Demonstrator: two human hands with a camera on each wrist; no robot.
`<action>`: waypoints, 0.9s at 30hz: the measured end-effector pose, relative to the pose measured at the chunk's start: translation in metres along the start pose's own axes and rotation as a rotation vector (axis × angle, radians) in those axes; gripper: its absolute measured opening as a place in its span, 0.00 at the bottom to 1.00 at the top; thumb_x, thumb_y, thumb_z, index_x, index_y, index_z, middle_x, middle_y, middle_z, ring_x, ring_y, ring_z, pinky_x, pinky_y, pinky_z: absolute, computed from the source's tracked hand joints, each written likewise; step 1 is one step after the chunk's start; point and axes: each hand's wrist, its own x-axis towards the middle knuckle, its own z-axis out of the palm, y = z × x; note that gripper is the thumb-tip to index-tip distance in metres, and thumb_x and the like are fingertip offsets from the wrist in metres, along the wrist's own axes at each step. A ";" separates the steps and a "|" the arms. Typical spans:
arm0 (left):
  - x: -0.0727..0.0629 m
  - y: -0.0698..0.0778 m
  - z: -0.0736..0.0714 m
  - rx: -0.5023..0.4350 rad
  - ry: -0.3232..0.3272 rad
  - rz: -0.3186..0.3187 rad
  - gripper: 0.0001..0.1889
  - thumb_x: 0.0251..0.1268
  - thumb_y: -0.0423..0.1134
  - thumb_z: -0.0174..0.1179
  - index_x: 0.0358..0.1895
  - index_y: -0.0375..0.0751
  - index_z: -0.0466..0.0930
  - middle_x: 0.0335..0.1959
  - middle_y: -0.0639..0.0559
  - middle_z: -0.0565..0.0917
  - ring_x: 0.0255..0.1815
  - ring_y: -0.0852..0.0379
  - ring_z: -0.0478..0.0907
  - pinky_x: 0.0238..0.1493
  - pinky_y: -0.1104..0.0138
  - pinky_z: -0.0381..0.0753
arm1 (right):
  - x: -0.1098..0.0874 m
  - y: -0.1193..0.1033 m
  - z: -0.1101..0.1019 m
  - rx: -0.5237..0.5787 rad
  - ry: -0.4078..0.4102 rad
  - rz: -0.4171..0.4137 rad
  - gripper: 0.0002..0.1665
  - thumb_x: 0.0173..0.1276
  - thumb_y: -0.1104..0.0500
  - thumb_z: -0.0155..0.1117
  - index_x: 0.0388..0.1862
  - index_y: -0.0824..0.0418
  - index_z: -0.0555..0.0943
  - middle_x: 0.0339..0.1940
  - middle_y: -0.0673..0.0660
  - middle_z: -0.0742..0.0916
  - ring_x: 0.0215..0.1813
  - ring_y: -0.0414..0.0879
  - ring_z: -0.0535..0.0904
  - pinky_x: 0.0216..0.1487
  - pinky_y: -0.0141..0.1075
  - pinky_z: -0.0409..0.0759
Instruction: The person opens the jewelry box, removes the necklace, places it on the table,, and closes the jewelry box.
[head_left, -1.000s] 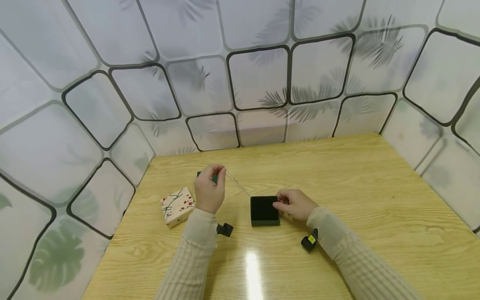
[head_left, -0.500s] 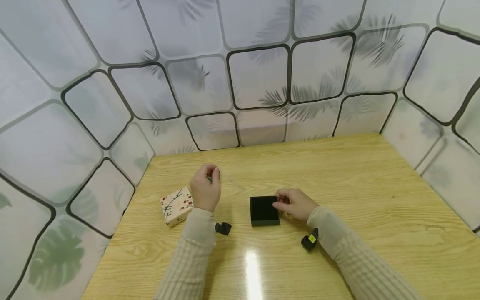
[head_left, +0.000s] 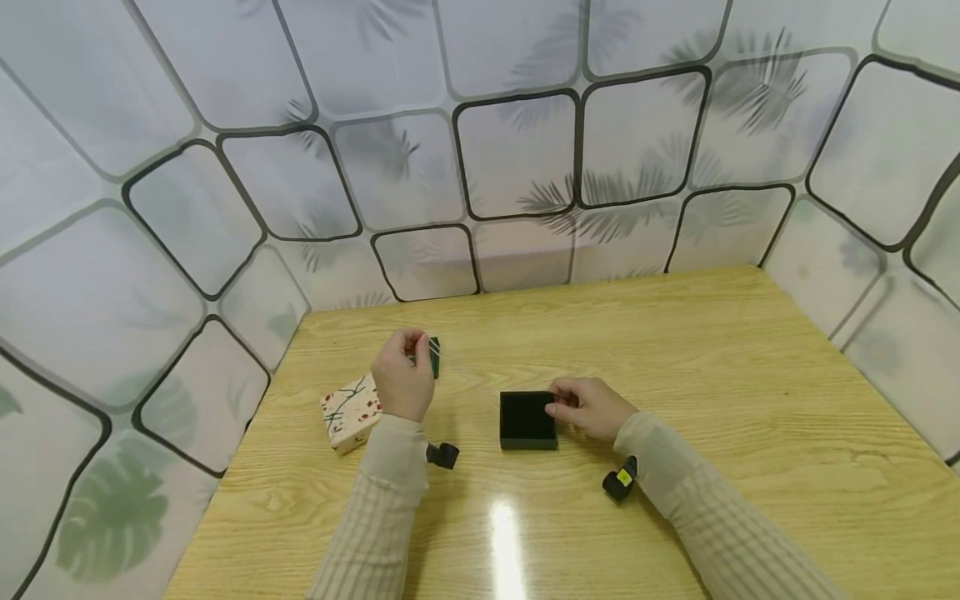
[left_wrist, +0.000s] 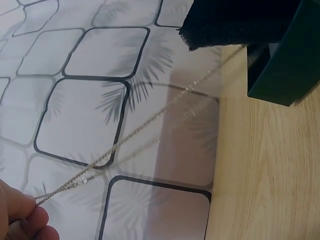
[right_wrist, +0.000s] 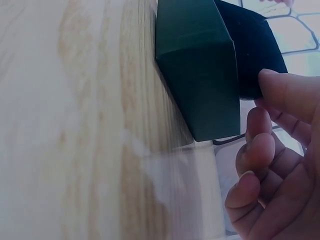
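Note:
My left hand [head_left: 405, 379] pinches the end of a thin chain necklace [left_wrist: 132, 134] between thumb and fingertips, above the table. In the left wrist view two strands of it slant up to a small dark green box [right_wrist: 200, 82]. The box stands on the wood with a black pad [right_wrist: 250, 52] tilted up out of it. My right hand [head_left: 594, 408] pinches this pad's edge between thumb and index finger, its other fingers curled below. Where the chain meets the box is partly hidden by the pad.
Left of the left hand lies a cream box [head_left: 351, 417] with red flowers and dark branches. A dark green piece [head_left: 435, 360] sits behind that hand, partly covered. Patterned curtain [head_left: 517, 158] rises along the back and sides of the wooden table [head_left: 675, 350].
My left hand has moved left, away from the green box, with the chain end, uncovering more of the dark green piece behind it. My right hand has barely moved.

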 end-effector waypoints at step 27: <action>0.003 0.026 -0.009 -0.104 0.070 0.118 0.04 0.66 0.31 0.60 0.35 0.34 0.83 0.30 0.44 0.84 0.30 0.51 0.82 0.29 0.60 0.79 | 0.002 -0.001 0.001 -0.045 0.048 -0.033 0.08 0.74 0.51 0.57 0.41 0.54 0.79 0.27 0.49 0.79 0.26 0.42 0.72 0.27 0.34 0.73</action>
